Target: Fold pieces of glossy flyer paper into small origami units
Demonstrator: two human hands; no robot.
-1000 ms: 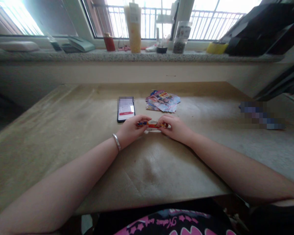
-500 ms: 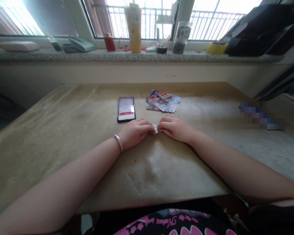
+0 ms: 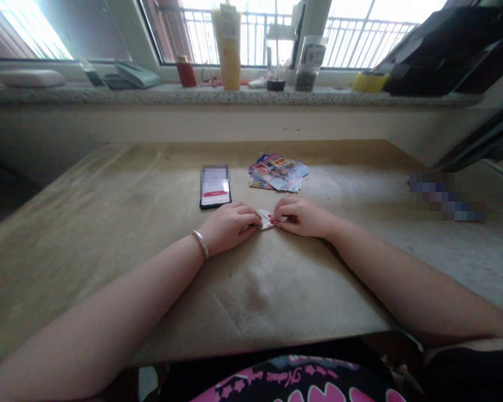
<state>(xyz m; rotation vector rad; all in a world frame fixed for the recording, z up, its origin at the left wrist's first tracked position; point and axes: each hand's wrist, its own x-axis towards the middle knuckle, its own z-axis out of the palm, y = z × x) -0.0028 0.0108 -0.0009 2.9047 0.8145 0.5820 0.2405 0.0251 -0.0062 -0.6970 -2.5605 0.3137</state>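
Note:
A small white piece of paper with red marks (image 3: 266, 219) lies low over the table, between my two hands. My left hand (image 3: 231, 224) has its fingers closed on the paper's left side. On the right side, the bent fingers of my right hand (image 3: 304, 216) pinch the same paper. Part of it is hidden under the fingertips. Beyond my left hand lies a phone (image 3: 215, 190) with its screen lit. A fanned pile of colourful printed papers (image 3: 279, 173) rests just past my right hand.
The tan-covered table (image 3: 251, 290) reaches back to a wall under a granite windowsill (image 3: 243, 97). On the sill stand a tall yellow bottle (image 3: 229, 50), a red bottle (image 3: 186, 72) and a clear container (image 3: 309, 64). A blurred-out flat item (image 3: 446, 196) lies at the table's right.
The fingers of my right hand have lifted and shifted slightly, so more of the paper and its red marks shows. My left hand stays nearly in place.

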